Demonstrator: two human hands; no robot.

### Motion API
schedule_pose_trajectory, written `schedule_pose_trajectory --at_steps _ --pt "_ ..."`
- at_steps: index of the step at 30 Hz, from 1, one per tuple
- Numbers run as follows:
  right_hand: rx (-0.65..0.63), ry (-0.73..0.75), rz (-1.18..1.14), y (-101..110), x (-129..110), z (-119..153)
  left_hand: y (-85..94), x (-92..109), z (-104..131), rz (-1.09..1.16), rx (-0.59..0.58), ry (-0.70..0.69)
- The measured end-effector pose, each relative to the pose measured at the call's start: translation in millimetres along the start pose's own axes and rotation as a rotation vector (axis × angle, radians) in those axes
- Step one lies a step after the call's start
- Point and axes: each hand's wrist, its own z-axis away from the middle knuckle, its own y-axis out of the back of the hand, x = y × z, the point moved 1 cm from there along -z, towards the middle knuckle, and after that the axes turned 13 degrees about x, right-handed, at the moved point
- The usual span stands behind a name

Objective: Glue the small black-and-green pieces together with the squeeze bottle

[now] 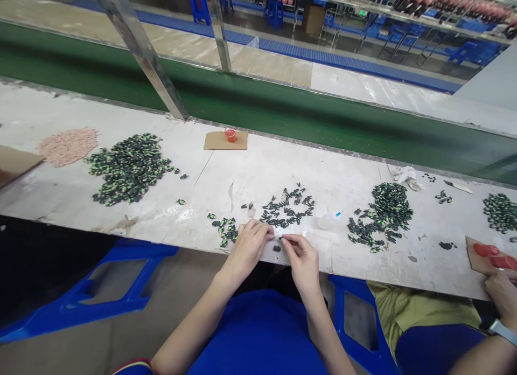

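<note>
Both my hands are at the front edge of the white table [323, 175], fingertips a short gap apart. My left hand [251, 240] is closed in a pinch, and what it holds is hidden. My right hand [299, 256] pinches a tiny dark piece [282, 238] between thumb and forefinger. Just below the fingertips lies a small dark part [277, 248]. Beyond my hands is a loose ring of small black parts [283, 208]. Some black-and-green parts [226, 229] lie beside my left hand.
Piles of black-and-green parts [131, 167] [390, 205] lie left and right, with pink pieces [70, 146] far left. A red cup [230, 135] sits on cardboard [214, 141]. A co-worker's hand [503, 294] is at the right edge. A metal post [141, 51] stands behind.
</note>
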Motion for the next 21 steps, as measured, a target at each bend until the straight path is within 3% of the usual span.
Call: schedule_pose_trajectory --at_steps 6,10,13,21 --pt "0.08 0.104 0.083 4.9 2.4 -4.6 1.5 5.5 11.6 -0.048 0.125 -0.079" --pt "0.155 0.077 0.061 6.3 8.1 -4.8 -0.5 8.4 26.2 0.0 0.092 -0.16" --pt "0.16 0.053 0.028 7.0 8.5 -4.4 -1.3 6.4 31.3 -0.001 0.098 -0.133" --pt "0.158 -0.083 -0.09 12.5 2.6 -2.9 -3.9 0.5 21.1 0.04 0.016 -0.109"
